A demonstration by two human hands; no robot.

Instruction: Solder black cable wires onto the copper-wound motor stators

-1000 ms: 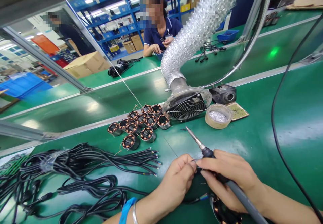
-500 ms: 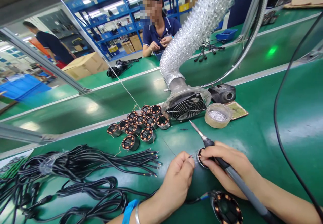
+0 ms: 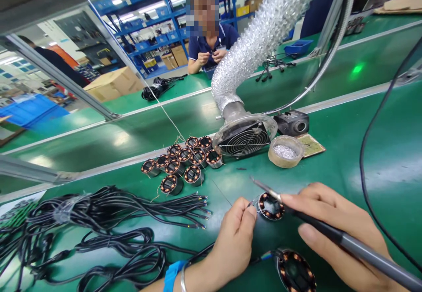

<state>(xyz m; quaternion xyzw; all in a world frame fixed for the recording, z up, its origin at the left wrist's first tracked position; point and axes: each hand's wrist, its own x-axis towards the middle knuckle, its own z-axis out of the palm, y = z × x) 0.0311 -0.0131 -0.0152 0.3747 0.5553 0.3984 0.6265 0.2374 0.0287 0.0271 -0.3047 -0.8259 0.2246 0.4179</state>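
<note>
My left hand [image 3: 235, 235] is closed in a pinch at the left side of a small ring-shaped motor stator [image 3: 271, 206] with copper windings. Thin wires [image 3: 252, 204] stick out between its fingertips and the stator; which of them it grips is partly hidden. A fine strand [image 3: 221, 192] runs down from above to this hand. In my right hand [image 3: 332, 230] is a soldering iron [image 3: 326, 232], its tip pointing up-left above the stator, apart from it. A larger stator [image 3: 295, 271] with coloured leads and a black cable lies below, near the front edge.
Several stators [image 3: 173, 167] stand grouped mid-bench. Bundled black cables [image 3: 108, 208] cover the left. A fume extractor hood [image 3: 245, 138] on a foil duct, a round tub [image 3: 285, 150] of silvery bits and a dark holder [image 3: 292, 122] stand behind. A co-worker [image 3: 211, 46] sits opposite.
My right hand has let go of the small stator and drawn back to the right with the soldering iron, now held flatter. My left hand has stayed nearly in place.
</note>
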